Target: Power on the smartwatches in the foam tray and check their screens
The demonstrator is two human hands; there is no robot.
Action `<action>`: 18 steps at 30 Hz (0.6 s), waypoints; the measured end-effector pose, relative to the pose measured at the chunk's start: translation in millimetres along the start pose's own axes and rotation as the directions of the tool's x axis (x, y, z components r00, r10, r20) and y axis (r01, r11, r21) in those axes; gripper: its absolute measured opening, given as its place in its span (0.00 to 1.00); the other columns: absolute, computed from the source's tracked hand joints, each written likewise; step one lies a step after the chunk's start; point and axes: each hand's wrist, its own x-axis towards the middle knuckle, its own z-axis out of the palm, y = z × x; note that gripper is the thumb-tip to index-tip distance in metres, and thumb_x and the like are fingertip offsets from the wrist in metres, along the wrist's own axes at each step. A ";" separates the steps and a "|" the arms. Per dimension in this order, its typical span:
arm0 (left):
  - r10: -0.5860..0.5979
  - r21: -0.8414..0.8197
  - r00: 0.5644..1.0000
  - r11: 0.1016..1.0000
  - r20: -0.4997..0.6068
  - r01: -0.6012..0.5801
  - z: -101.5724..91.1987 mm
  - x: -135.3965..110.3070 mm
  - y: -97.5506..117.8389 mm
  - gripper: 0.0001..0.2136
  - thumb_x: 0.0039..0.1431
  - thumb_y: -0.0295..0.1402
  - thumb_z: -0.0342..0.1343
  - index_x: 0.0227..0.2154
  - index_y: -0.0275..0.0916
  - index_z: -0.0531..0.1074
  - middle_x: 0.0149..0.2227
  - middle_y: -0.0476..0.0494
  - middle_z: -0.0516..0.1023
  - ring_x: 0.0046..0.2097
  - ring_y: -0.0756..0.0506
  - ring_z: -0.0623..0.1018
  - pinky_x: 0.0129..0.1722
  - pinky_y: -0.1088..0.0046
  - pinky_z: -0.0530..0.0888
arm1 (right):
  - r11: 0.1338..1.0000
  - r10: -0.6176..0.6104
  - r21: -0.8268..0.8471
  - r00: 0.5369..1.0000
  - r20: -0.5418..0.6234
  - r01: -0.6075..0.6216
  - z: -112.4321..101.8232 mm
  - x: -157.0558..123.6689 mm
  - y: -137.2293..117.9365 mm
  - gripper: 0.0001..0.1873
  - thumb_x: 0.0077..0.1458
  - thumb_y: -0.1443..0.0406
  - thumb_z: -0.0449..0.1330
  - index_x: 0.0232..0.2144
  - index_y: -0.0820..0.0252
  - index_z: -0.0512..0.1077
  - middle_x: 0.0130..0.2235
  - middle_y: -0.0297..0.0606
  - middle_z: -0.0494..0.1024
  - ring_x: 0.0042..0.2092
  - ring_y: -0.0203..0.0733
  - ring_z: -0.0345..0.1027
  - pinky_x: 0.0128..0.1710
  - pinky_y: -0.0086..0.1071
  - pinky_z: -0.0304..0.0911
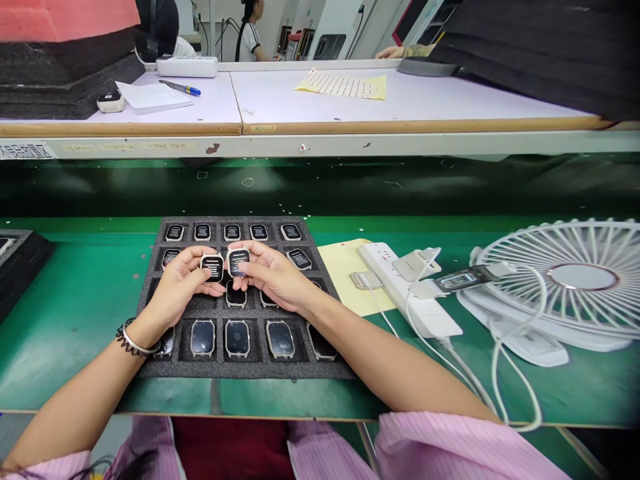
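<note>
A black foam tray [150, 293] lies on the green bench with several small square watch bodies in its pockets. My left hand [177, 290] is closed on one watch body [213, 267] above the tray's middle rows. Just to its right, my right hand [273, 273] pinches a second watch body [238, 261]. Both pieces show screens with white text. The two hands almost touch over the tray. The far row holds watch bodies [232, 232] with lit text; the near row's watch bodies [237, 338] are dark.
A yellow sheet [340, 267], a white power strip [400, 287] with plugs and cables, and a white fan [565, 280] lying flat sit to the right. Another black tray [20, 257] is at the left edge. A raised shelf behind carries papers and a pen; another person stands far back.
</note>
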 end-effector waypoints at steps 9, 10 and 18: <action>0.015 0.026 1.000 1.000 -0.005 -0.014 -0.4 0.1 -1.1 0.18 0.49 0.33 0.65 0.42 0.37 0.68 0.36 0.49 0.78 0.27 0.47 0.82 0.31 0.70 0.82 | 0.999 -0.006 -0.031 1.000 0.002 0.006 1.2 -0.1 -0.1 0.20 0.52 0.70 0.64 0.47 0.58 0.67 0.35 0.32 0.76 0.30 0.34 0.74 0.30 0.28 0.67; 0.015 0.023 1.000 1.000 -0.005 -0.015 -0.3 0.1 -0.8 0.18 0.49 0.33 0.64 0.42 0.37 0.68 0.36 0.49 0.78 0.27 0.47 0.82 0.31 0.70 0.82 | 0.999 -0.007 -0.032 1.000 0.004 0.007 1.3 -0.1 -0.2 0.20 0.52 0.70 0.64 0.47 0.58 0.67 0.35 0.32 0.76 0.30 0.34 0.74 0.30 0.28 0.67; 0.019 0.004 1.000 1.000 0.008 -0.019 0.7 -1.0 0.3 0.19 0.46 0.28 0.62 0.43 0.37 0.68 0.38 0.49 0.78 0.28 0.47 0.83 0.32 0.72 0.82 | 0.999 -0.035 -0.022 0.999 0.016 0.035 -0.1 1.0 2.3 0.23 0.49 0.72 0.65 0.48 0.58 0.67 0.35 0.30 0.75 0.31 0.33 0.74 0.30 0.27 0.67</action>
